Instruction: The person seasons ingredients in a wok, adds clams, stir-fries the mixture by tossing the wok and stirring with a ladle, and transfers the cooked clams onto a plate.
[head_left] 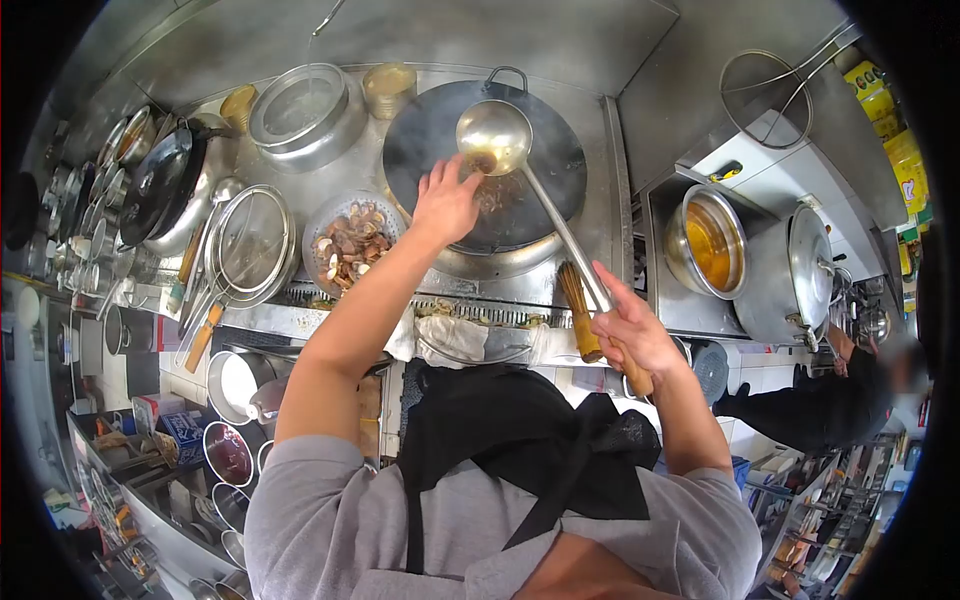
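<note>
We are cooking at the big black wok. Our right hand is wrapped tight around the wooden end of the ladle, and the long handle runs up to the shiny bowl, which hangs over the far side of the wok. Our left hand is spread open with its fingers apart, reaching over the near edge of the wok, right by the ladle bowl. It holds nothing that we can see.

There is dark sauce and some food in the middle of the wok. Just to the left sits a metal bowl of chopped pieces. A bamboo brush leans on the front of the stove.

We think we are at the adding and stirring step. Next, we think the ladle needs to tip or dip gently, and the open hand should stay away from the hot metal.
</note>
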